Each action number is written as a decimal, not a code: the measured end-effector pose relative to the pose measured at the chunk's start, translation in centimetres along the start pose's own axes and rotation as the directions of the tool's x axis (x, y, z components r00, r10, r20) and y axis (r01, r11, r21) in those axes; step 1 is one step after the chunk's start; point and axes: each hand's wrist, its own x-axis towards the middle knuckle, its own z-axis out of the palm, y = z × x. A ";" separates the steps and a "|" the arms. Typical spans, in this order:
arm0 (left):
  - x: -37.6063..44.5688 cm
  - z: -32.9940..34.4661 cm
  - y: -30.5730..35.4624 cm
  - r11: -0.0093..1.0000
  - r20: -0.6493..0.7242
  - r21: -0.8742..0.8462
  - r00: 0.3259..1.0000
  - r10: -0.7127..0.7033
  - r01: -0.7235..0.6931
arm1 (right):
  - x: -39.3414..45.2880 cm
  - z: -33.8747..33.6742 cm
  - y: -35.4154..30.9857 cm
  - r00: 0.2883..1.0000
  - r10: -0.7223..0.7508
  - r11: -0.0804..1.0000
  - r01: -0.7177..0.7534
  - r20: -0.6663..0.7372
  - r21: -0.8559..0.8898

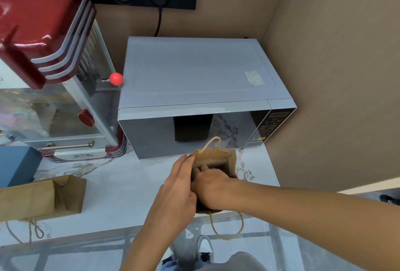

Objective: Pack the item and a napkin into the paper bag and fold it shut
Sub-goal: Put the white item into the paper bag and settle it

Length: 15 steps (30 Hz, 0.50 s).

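Note:
A small brown paper bag [225, 159] with string handles stands upright and open near the counter's front edge, in front of the microwave. My left hand [175, 192] presses flat against the bag's left wall, fingers on its rim. My right hand [213, 188] reaches down inside the bag's mouth, fingers curled and partly hidden. Whether those fingers hold anything inside the bag cannot be made out. No item or napkin shows outside the bag.
A grey microwave [194, 80] stands right behind the bag. A red popcorn machine [49, 54] fills the left. A second brown paper bag [43, 197] lies on its side at the left, beside a blue box [15, 164]. A wall closes the right side.

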 end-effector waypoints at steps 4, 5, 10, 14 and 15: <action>0.1 0.0 0.4 1.000 0.016 -0.003 1.000 0.025 -0.025 | 1.2 -1.0 0.7 0.991 0.035 0.999 -0.034 0.129 -0.010; 0.1 0.1 0.4 0.999 0.018 -0.003 0.999 0.032 -0.031 | 1.6 -0.7 0.7 0.985 0.062 0.997 -0.054 0.159 -0.057; 0.4 0.2 0.5 1.000 0.016 0.002 1.000 0.017 -0.017 | 2.7 0.9 -1.6 0.893 0.322 0.904 -0.192 0.315 -0.382; 1.3 -0.2 -0.3 1.000 -0.027 -0.015 0.999 -0.024 0.024 | 2.2 -1.6 1.5 0.992 -0.070 0.995 0.061 0.108 0.081; 1.7 -0.4 -0.6 0.999 -0.036 -0.023 0.999 -0.034 0.034 | 1.9 -1.8 2.3 0.998 -0.060 0.987 0.055 0.025 0.149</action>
